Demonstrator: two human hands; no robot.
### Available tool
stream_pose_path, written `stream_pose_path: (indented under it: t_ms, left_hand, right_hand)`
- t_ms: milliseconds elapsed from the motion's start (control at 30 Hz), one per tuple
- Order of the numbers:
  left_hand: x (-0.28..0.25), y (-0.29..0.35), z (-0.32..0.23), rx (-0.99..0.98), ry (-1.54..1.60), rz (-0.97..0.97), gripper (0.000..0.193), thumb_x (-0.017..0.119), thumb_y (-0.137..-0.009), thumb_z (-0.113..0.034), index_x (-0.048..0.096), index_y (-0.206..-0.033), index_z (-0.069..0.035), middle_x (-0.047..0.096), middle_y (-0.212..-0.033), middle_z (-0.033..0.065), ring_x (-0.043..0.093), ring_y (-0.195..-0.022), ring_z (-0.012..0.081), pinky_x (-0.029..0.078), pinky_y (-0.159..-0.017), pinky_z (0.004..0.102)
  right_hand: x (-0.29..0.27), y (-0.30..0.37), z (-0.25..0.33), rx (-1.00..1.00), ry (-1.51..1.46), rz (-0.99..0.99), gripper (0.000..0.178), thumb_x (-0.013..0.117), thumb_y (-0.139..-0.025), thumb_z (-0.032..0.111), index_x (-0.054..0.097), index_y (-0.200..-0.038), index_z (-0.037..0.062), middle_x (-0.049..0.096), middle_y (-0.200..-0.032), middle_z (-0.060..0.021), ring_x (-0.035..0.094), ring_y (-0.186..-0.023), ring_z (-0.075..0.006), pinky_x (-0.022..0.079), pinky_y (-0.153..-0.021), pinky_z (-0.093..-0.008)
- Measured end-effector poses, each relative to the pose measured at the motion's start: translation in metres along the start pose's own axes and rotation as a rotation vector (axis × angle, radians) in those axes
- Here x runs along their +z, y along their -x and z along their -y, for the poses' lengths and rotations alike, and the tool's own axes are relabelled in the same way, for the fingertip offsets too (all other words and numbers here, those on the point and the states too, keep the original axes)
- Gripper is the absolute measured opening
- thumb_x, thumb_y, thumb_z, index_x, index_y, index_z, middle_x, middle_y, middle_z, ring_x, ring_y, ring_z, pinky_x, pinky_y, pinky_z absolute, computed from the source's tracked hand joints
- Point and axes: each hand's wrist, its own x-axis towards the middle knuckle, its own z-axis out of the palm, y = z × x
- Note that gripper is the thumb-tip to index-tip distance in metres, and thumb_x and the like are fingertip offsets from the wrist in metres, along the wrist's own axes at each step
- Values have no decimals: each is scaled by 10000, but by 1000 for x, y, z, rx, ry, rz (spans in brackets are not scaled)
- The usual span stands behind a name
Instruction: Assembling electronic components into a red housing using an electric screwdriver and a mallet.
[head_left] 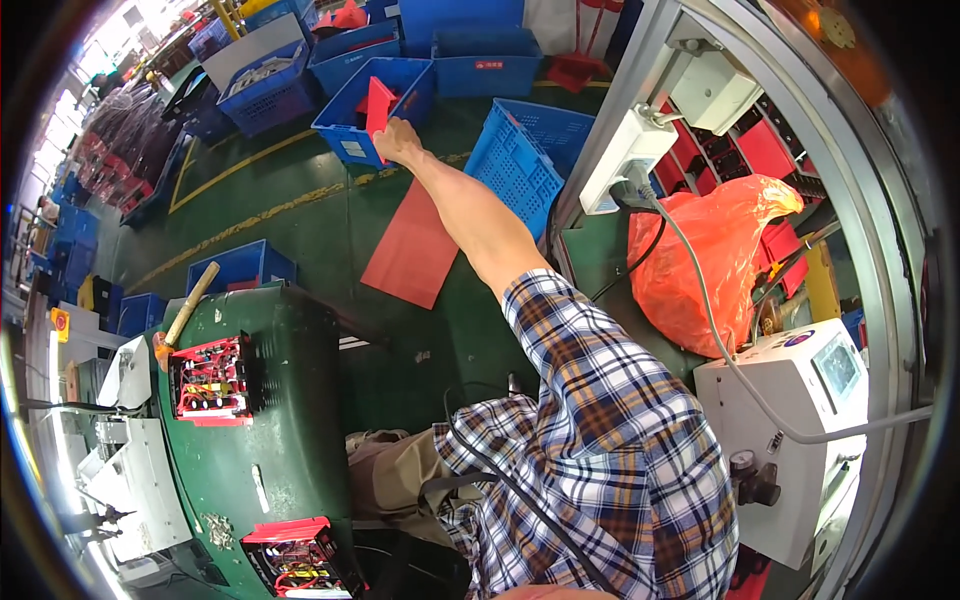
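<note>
My right arm, in a plaid sleeve, stretches out to the far side. At its end my right hand (397, 142) is closed on the edge of a red panel (379, 103), flat and seemingly bent along one side. The panel is tilted upright over the near rim of a blue crate (352, 147) on the floor; whether it touches the crate I cannot tell. Dark contents show inside that crate. Below my forearm a flat red sheet (412, 245) lies on the floor. My left hand is out of the picture.
On the green bench (300, 400) at left sit a red-cased electronic unit (212, 382), another red-cased unit (300, 555) and a wooden-handled hammer (190, 310). A perforated blue crate (515, 165) leans beside my arm. To the right are a metal frame, an orange plastic bag (700, 255) and a white machine (770, 430).
</note>
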Motion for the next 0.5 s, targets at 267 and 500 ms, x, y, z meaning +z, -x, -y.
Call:
stream_pose_path:
  t_ms: [267,500]
  left_hand:
    - [-7,8,-13,12,-43,17,444,693,-981,-383,780,-961,51,751,-883,240,710,-770,374,554,-753,441]
    - [-6,15,-42,-31,-17,55,435,667,-988,-349,766,-1005,74,758,-943,247,727,-843,388,569,-798,438]
  right_hand:
    - [-4,9,14,81,-4,63,447,571,-839,276,706,-941,-138,670,-991,-405,681,-1031,-508,558,-926,-507]
    - [-16,-5,-4,66,71,66,430,545,-856,257,719,-1058,-80,686,-1095,-364,666,-1083,-507,536,-979,-519]
